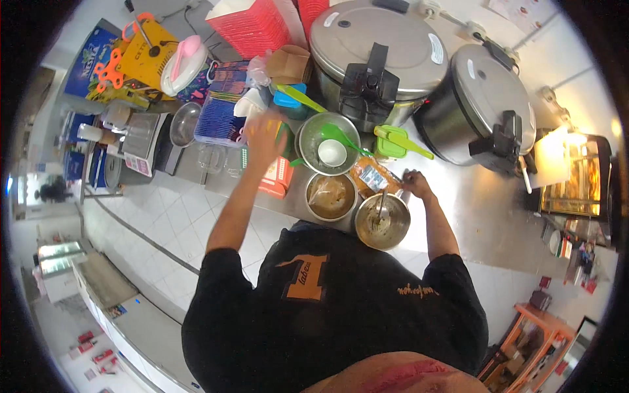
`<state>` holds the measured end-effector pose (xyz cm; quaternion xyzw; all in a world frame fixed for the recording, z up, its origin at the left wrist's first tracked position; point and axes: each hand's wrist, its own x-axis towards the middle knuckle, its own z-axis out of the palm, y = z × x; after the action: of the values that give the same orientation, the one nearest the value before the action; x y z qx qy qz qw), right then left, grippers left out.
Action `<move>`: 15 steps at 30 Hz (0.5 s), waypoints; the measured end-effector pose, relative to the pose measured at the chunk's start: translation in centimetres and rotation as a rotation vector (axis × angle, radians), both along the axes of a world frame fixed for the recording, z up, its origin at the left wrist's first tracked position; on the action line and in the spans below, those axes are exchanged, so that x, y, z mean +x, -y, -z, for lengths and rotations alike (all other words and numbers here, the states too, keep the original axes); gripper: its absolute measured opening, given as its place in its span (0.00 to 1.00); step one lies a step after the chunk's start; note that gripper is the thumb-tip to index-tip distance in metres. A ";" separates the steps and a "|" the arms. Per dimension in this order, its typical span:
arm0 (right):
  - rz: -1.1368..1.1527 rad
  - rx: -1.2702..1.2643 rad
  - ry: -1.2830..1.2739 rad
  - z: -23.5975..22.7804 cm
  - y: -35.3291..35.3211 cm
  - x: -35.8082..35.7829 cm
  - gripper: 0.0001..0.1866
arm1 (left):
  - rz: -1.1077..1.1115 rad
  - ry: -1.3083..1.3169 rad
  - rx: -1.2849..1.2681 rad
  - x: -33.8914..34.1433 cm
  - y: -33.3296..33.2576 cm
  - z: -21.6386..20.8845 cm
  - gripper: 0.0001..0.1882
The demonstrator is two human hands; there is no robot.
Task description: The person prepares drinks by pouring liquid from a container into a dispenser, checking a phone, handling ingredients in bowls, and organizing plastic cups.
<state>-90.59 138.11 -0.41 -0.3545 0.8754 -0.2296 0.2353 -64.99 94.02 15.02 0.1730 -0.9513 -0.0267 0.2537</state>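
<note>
My left hand (pixel 265 139), smeared by motion, is over the left part of the counter, beside a white crumpled paper or cloth (pixel 251 103) and a red-orange box (pixel 278 178). Whether it holds anything does not show. My right hand (pixel 418 185) is curled at the right end of an orange-brown packet (pixel 368 178) with a label; what its fingers close on is hidden. Just below stands a steel bowl (pixel 394 230) with a fork (pixel 380 211) inside. Left of it, another steel bowl (pixel 313 208) contains something brown under clear plastic.
A metal bowl (pixel 308 156) holds a green spoon (pixel 333 133) and a small white bowl (pixel 332 153). Behind are two large lidded cookers (pixel 367 39) (pixel 493 88), a green-lidded container (pixel 391 145), blue packets (pixel 221 118) and red cartons (pixel 252 33). A lit glass case (pixel 573 177) is far right.
</note>
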 end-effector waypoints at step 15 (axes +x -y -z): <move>0.665 -0.669 0.514 2.6 -4.1 -0.1 0.08 | 0.113 0.613 -0.230 -20.0 10.4 -10.7 0.21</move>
<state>-90.69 142.21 -2.99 -0.0461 0.7335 -0.6376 0.2309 -84.94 83.66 25.71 0.0903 -0.9882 0.1201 -0.0286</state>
